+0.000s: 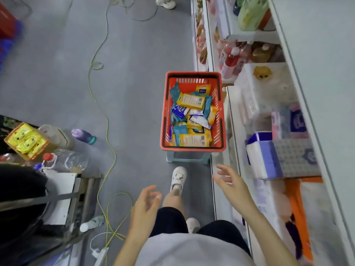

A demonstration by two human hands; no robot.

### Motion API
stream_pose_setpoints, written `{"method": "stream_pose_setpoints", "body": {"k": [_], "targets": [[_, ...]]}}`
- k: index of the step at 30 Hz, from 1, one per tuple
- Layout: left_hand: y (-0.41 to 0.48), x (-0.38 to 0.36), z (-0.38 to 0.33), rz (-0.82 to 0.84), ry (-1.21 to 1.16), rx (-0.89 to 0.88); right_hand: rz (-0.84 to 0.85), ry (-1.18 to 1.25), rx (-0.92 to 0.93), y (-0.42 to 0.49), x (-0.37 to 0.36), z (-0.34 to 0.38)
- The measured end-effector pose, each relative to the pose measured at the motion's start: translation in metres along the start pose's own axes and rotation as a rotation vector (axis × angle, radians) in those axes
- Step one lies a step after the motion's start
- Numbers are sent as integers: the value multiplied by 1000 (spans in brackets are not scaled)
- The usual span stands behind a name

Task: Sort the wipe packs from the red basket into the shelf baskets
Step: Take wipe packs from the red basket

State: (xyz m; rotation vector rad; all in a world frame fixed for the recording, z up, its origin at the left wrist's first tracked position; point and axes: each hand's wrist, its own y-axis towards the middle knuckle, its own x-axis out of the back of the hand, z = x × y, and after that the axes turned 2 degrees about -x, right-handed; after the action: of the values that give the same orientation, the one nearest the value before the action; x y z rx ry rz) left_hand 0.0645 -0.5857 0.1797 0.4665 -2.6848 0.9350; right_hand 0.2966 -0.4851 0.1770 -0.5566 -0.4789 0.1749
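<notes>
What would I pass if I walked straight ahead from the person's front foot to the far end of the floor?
White shoe → light blue stool → red basket sitting on that stool, full of wipe packs → someone else's white shoe at the far edge.

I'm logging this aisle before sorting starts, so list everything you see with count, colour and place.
red basket: one, red, on the stool
wipe packs: many, yellow, teal, blue, white, in the red basket
stool: one, pale blue, under the red basket
cable: one, yellow-green, across the floor at left
purple bottle: one, purple, lying at left
shelf: one, white, along the right
tissue packs: several, white and blue, on the shelf
left hand: one, open, empty, near the camera
right hand: one, open, empty, beside the shelf
</notes>
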Motion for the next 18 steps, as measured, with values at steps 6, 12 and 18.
{"method": "stream_pose_setpoints", "body": {"k": [6,12,18], "targets": [[158,-17,-76,83,72,-67,53,2,-68,146,-15,23],[281,-81,-67,257,112,71,167,-291,-65,289,-41,-12],[347,-144,-32,330,276,221,372,-695,40,367,-70,-60]]}}
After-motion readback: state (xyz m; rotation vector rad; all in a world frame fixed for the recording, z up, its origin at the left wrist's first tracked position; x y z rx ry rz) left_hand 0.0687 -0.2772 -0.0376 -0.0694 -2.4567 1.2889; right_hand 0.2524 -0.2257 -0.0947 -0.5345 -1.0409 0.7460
